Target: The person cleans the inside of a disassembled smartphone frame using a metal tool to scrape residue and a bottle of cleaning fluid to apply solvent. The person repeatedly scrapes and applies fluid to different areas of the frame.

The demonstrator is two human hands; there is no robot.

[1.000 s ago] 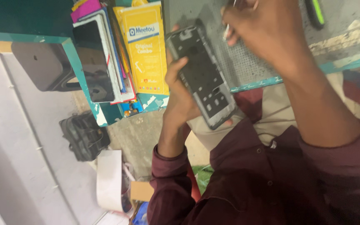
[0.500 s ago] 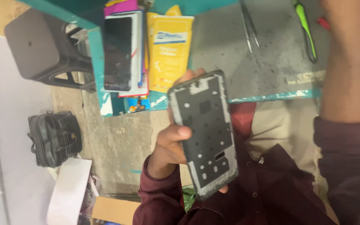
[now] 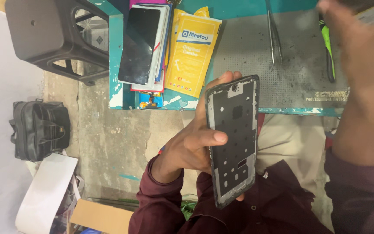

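The phone frame (image 3: 233,139), a dark, stripped shell with its inner side showing cut-outs and screw holes, is held upright above the person's lap, just in front of the edge of the teal worktop (image 3: 115,93). In the head view, the left hand (image 3: 193,143) wraps it from behind, thumb pressed on the frame's left edge and fingertips showing past the top, so the grip is closed on the frame. The right hand (image 3: 360,39) is raised over the grey work mat (image 3: 247,56), blurred; something pale sits at its fingers, but whether it pinches that or is spread I cannot tell. Tweezers (image 3: 274,37) and a green-handled tool (image 3: 327,43) lie on the mat, well apart from the frame. A stack of phones and a yellow packet (image 3: 193,52) sit to the left; a dark stool (image 3: 53,34) and a black bag (image 3: 40,130) stand on the floor. The step looks like inspection of the bare frame; any fitting would need a steady frame and a fine tool.
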